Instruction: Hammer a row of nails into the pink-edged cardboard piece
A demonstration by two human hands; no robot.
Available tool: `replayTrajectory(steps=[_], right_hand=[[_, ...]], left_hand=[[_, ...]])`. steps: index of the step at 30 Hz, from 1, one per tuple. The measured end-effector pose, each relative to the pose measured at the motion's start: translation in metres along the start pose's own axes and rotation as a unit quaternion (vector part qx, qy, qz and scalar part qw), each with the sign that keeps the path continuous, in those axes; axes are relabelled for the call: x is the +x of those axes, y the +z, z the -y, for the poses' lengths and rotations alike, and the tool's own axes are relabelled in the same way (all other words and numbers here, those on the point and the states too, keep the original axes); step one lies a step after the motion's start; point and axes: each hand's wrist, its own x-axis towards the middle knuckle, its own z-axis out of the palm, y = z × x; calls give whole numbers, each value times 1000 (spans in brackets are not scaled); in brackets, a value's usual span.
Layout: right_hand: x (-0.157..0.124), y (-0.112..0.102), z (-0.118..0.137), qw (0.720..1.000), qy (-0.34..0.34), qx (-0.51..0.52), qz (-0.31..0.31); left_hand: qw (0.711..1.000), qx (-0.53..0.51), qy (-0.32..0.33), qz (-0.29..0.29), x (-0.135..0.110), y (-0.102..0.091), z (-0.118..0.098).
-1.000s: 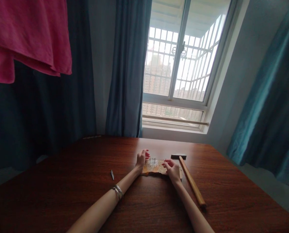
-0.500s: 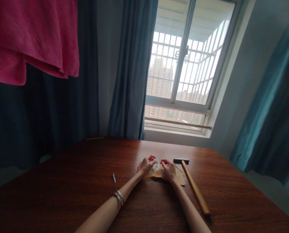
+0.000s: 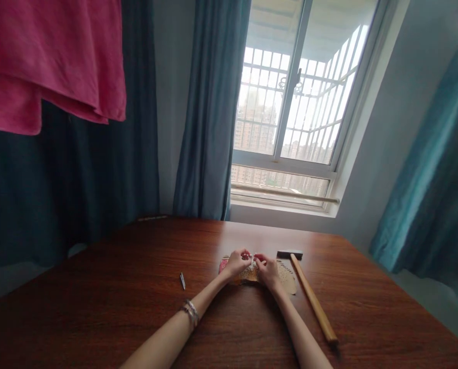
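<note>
Drawn closer together, the left hand (image 3: 237, 264) and right hand (image 3: 267, 270) overlie the crosswise-lying patterned piece (image 3: 249, 275), each grip's closure indiscernible.

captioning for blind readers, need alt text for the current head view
A person's left hand and right hand are close together over a speckled flat piece on a table, anything they pinch too small to identify. A hammer lies to the right; a barred window stands behind.
</note>
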Motion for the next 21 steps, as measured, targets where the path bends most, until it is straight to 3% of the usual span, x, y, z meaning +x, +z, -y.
replayTrajectory(steps=[21], right_hand=[[-10, -8, 12, 992, -55, -109, 31]], left_hand=[[999, 22, 35, 29, 5, 4, 8]])
